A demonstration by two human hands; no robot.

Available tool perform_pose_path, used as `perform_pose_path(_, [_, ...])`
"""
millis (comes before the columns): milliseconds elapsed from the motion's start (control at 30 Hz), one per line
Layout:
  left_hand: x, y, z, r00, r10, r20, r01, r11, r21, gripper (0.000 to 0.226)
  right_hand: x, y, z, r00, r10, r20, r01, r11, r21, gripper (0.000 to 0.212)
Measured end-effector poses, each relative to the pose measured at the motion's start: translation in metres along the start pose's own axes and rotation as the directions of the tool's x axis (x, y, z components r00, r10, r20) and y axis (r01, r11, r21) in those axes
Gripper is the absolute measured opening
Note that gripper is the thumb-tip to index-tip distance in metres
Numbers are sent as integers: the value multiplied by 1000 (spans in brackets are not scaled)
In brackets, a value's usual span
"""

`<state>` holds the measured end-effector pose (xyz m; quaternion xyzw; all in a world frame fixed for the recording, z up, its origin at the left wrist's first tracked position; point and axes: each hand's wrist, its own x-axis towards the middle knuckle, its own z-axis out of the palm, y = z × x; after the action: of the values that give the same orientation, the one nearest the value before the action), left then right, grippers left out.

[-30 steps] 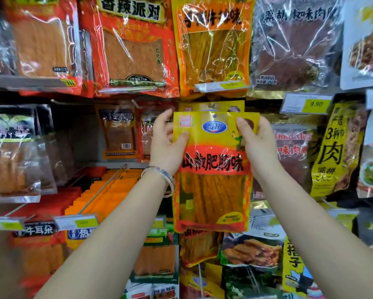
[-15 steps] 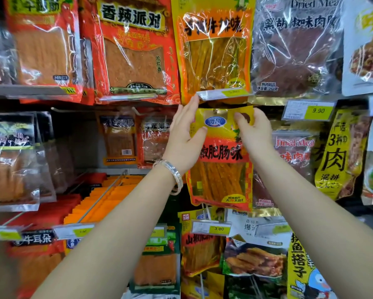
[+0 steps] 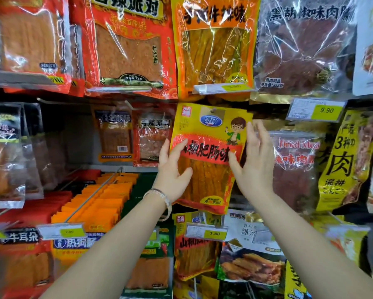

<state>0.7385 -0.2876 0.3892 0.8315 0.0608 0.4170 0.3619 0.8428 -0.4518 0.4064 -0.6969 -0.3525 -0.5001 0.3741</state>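
Note:
A yellow and red snack packet (image 3: 209, 152) with a cartoon figure hangs by its top hole from a display hook in the middle of the rack. My left hand (image 3: 173, 171) lies against the packet's left edge with fingers spread and relaxed. My right hand (image 3: 253, 162) is at the packet's right edge, fingers straight and pointing up, touching or just off it. Neither hand grips the packet.
Hanging snack bags crowd the rack: a red one (image 3: 127, 46) and an orange one (image 3: 213, 44) above, dried meat bags (image 3: 295, 167) to the right. A 3.80 price tag (image 3: 206, 231) hangs below, a 9.90 price tag (image 3: 316, 110) upper right. Orange packs (image 3: 99, 201) sit on lower left pegs.
Both hands held the packet by its top corners and lifted it to the hook. Now it hangs there, and the hands have let go and dropped to its sides.

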Motion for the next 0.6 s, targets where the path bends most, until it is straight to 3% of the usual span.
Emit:
perform_pose_path(133, [-4, -19, 11, 999, -19, 43, 19, 1000, -16, 74, -31, 5, 20, 978, -125, 167, 135, 990, -51, 57])
perform_pose_path(433, [41, -67, 20, 972, -219, 82, 226, 969, -96, 73, -9, 11, 85, 904, 55, 424, -4, 993, -120, 60])
perform_pose_path(600, [72, -90, 22, 950, -266, 166, 276, 960, -40, 79, 8, 20, 121, 852, 137, 505, -62, 985, -163, 62])
